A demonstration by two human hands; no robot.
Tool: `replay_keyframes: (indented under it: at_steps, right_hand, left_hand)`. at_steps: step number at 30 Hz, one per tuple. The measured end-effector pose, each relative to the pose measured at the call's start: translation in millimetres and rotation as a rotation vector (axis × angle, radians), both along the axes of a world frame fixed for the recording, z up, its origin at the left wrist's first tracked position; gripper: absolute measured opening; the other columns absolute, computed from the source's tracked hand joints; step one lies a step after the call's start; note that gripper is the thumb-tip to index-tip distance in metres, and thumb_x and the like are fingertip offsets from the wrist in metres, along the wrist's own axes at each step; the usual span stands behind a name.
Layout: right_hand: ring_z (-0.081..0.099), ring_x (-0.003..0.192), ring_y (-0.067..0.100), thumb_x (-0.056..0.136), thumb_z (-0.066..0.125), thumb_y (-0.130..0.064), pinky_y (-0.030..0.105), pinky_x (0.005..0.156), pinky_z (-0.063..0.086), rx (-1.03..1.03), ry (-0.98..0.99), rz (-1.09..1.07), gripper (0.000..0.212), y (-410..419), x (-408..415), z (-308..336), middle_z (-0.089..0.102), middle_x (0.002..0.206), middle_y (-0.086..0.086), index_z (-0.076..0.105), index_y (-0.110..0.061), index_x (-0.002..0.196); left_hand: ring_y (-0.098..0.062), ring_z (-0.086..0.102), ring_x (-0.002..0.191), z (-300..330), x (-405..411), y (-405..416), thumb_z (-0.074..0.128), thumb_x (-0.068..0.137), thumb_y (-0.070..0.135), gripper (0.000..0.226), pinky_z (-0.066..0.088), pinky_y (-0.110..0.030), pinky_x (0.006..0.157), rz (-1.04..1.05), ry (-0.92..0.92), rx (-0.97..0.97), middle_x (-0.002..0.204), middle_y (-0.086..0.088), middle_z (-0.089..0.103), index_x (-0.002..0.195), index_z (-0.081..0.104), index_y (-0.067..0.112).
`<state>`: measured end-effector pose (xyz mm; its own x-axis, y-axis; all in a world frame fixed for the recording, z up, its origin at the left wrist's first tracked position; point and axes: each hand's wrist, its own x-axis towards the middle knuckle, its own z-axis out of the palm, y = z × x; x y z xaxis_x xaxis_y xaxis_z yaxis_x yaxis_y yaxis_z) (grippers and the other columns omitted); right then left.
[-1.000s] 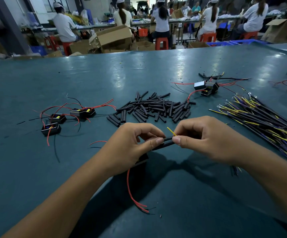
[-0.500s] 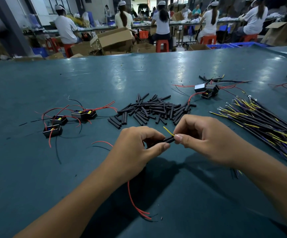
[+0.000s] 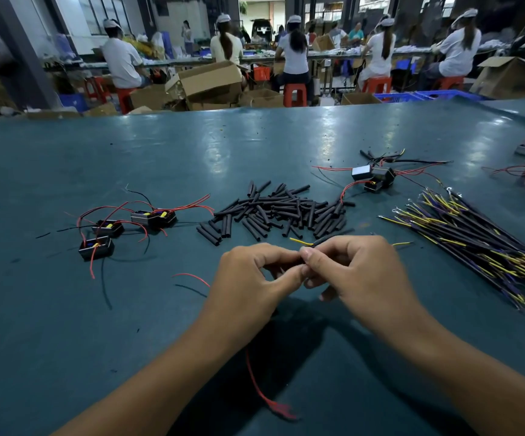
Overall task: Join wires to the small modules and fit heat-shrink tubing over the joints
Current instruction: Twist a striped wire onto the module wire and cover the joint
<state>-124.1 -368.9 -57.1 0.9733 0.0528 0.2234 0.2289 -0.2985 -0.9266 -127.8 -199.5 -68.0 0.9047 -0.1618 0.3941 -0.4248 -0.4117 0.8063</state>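
Observation:
My left hand (image 3: 248, 278) and my right hand (image 3: 358, 272) meet fingertip to fingertip above the green table (image 3: 66, 341). Between them they pinch a short black heat-shrink tube, mostly hidden by the fingers. A yellow wire end (image 3: 300, 241) pokes out above the fingertips. A red wire (image 3: 259, 388) hangs from under my left hand onto the table; the module it belongs to is hidden. A heap of black heat-shrink tubes (image 3: 273, 212) lies just beyond my hands.
Three black modules with red wires (image 3: 129, 228) lie at the left. More modules (image 3: 374, 177) sit at the back right, and a bundle of black-and-yellow wires (image 3: 475, 243) at the right. People work at benches beyond the table.
My hands have closed together, so less of the tube shows between the fingertips. The yellow wire end now lies flatter above them. The view has tilted slightly.

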Motion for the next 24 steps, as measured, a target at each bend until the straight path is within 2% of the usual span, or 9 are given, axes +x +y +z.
replay_keyframes:
  at_steps: [4, 7, 10, 14, 18, 21, 24]
  right_hand:
    - [0.075, 0.068, 0.02, 0.088, 0.073, -0.017, 0.029, 0.05, 0.056, 0.169, 0.12, 0.007, 0.013, -0.6, 1.1, 0.9, 0.075, 0.07, 0.008, 0.075, -0.006, 0.082]
    - [0.075, 0.068, 0.024, 0.088, 0.072, -0.013, 0.027, 0.049, 0.055, 0.176, 0.119, -0.015, 0.011, -0.5, 2.4, 0.6, 0.075, 0.07, 0.01, 0.074, -0.005, 0.08]
    - [0.071, 0.057, 0.025, 0.085, 0.07, -0.005, 0.028, 0.048, 0.053, 0.19, 0.11, -0.063, 0.013, -1.3, 6.2, 3.3, 0.071, 0.064, 0.015, 0.071, -0.004, 0.072]
    - [0.061, 0.046, 0.017, 0.082, 0.07, 0.001, 0.025, 0.045, 0.052, 0.194, 0.045, -0.112, 0.022, -17.8, 24.4, 30.0, 0.066, 0.054, 0.011, 0.069, -0.004, 0.06]
    - [0.063, 0.042, 0.018, 0.083, 0.069, -0.003, 0.023, 0.042, 0.051, 0.085, -0.083, -0.211, 0.02, -51.5, 84.1, 80.1, 0.067, 0.053, 0.011, 0.068, -0.001, 0.064]
    - [0.066, 0.043, 0.022, 0.084, 0.072, -0.006, 0.025, 0.043, 0.052, 0.03, -0.057, -0.325, 0.016, -78.9, 154.9, 105.1, 0.068, 0.062, 0.02, 0.067, 0.005, 0.075]
    - [0.068, 0.045, 0.024, 0.082, 0.076, -0.009, 0.027, 0.043, 0.053, -0.036, -0.015, -0.415, 0.023, -104.2, 220.8, 111.9, 0.068, 0.073, 0.024, 0.066, 0.012, 0.088]
  left_hand:
    - [0.0, 0.061, 0.079, 5.4, 1.0, 1.2, 0.064, 0.091, 0.02, 0.024, 0.039, -0.008, 0.067, -0.037, 0.1, -0.018, 0.09, 0.01, 0.068, 0.103, 0.079, 0.034]
    - [-0.003, 0.057, 0.088, 7.9, -1.2, 0.9, 0.061, 0.097, 0.016, 0.027, 0.037, -0.009, 0.071, -0.037, 0.078, 0.088, 0.092, 0.012, 0.06, 0.111, 0.077, 0.033]
    - [-0.005, 0.057, 0.099, 13.0, -2.6, 0.9, 0.061, 0.098, 0.02, 0.024, 0.038, -0.01, 0.079, -0.019, 0.004, 0.136, 0.096, 0.014, 0.06, 0.116, 0.076, 0.028]
    - [-0.009, 0.059, 0.096, 16.1, 0.6, 7.0, 0.058, 0.092, 0.029, 0.025, 0.046, -0.023, 0.085, 0.134, -0.177, 0.123, 0.097, 0.013, 0.062, 0.106, 0.077, 0.02]
    - [-0.01, 0.058, 0.097, 13.4, 5.1, 10.4, 0.057, 0.091, 0.027, 0.023, 0.047, -0.028, 0.086, 0.229, -0.197, 0.138, 0.099, 0.012, 0.06, 0.104, 0.075, 0.018]
    - [-0.01, 0.056, 0.096, 9.6, 6.6, 8.0, 0.062, 0.094, 0.022, 0.016, 0.046, -0.028, 0.086, 0.228, -0.198, 0.195, 0.098, 0.011, 0.059, 0.103, 0.074, 0.017]
    - [-0.012, 0.057, 0.094, 6.4, 6.9, 6.1, 0.062, 0.096, 0.016, 0.013, 0.048, -0.032, 0.085, 0.205, -0.22, 0.242, 0.096, 0.01, 0.059, 0.101, 0.074, 0.016]
